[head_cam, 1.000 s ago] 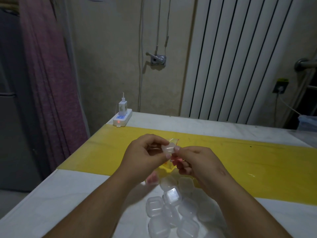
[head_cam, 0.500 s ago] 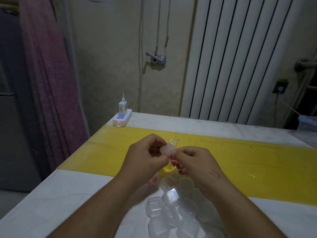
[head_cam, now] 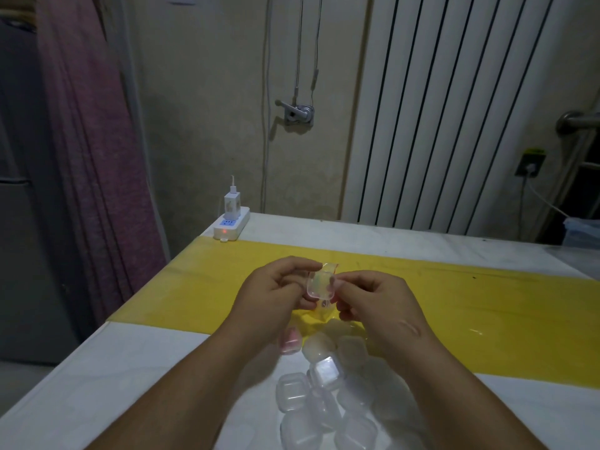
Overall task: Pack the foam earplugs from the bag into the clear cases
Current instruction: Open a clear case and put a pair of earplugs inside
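Head view: a person's two bare forearms are reaching forward over a white table [head_cam: 139, 378] with a yellow strip [head_cam: 487, 306] running across it. The left hand [head_cam: 272, 293] and right hand [head_cam: 373, 300] are meeting just above the strip, both with fingers curled, and both are pinching one small clear case [head_cam: 320, 285] between them by its opposite edges. Faint pastel colour is showing through the case, though whether earplugs are lying inside it cannot be told. A small clear bag [head_cam: 330, 265] is peeking out above and below the case, right behind it; which hand is holding the bag is unclear. Nearer the person, a pile of cases [head_cam: 324, 394] is lying loose on the table, and a pink-tinted case [head_cam: 290, 341] is sitting just beside the pile, under the left wrist. A power strip [head_cam: 231, 225] is glowing at the far left corner, with a radiator [head_cam: 454, 108] and a curtain [head_cam: 97, 141] behind. The step appears to be opening or snapping shut the held case. The risk is in the light two-sided pinch: the slick little case could be popping free, springing its lid and scattering its contents, or the bag could be slipping and tipping out over the pile.
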A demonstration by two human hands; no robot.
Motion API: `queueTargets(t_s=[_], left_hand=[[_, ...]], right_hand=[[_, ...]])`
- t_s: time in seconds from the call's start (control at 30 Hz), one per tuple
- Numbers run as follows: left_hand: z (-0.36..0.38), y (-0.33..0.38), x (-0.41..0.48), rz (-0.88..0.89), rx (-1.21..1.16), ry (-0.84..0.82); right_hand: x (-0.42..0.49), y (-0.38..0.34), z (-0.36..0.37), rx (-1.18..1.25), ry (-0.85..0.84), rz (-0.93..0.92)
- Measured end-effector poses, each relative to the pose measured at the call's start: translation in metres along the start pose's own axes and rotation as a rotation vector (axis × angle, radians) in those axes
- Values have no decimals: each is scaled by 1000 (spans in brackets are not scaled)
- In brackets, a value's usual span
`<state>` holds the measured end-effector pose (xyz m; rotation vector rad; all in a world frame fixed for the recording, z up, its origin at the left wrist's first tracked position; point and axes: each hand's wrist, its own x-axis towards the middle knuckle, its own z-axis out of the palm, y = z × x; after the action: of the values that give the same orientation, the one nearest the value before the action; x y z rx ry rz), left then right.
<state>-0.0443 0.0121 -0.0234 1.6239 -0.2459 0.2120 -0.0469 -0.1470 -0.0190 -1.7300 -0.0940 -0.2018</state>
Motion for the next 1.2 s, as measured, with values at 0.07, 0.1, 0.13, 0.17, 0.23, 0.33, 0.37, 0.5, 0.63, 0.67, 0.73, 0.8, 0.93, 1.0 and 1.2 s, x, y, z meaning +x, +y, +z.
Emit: queueTargets(t_s=[0.07,0.1,0.13,0.17,0.23,0.33,0.37,0.5,0.63,0.67,0.73,0.8,0.93,1.0,1.2], left_hand=[[1,-3,0,29,135,-6],[2,-5,0,51,201,3],[2,-6,0,64,236,19],[2,-6,0,69,247,35],[2,-7,2,62,241,62],[2,-6,2,51,245,50],[2,-6,2,53,236,39],[3,-2,-1,28,114,11],[2,-1,0,3,36,5],[2,-1,0,-1,23,3],[1,-1,0,4,22,1],[0,0,0,9,19,-5],[0,2,-2,-3,-1,-16],[-1,1,-1,-10,-7,-26],[0,0,-2,-20,-5,-42]], right_hand=[[1,0,-2,25,17,-6],[1,0,-4,47,43,-15],[1,-1,-5,69,85,-34],[1,-3,-7,88,129,-60],[0,-6,-8,85,176,-122],[-4,-7,-1,-45,152,-206],[-5,-5,2,-96,140,-232],[-7,-1,8,-305,142,-287],[-8,1,8,-464,157,-362],[-7,2,9,-500,170,-395],[-6,4,11,-522,195,-430],[-5,5,11,-535,203,-410],[-5,4,11,-518,171,-358],[-6,3,12,-434,161,-323],[-4,6,11,-281,143,-185]])
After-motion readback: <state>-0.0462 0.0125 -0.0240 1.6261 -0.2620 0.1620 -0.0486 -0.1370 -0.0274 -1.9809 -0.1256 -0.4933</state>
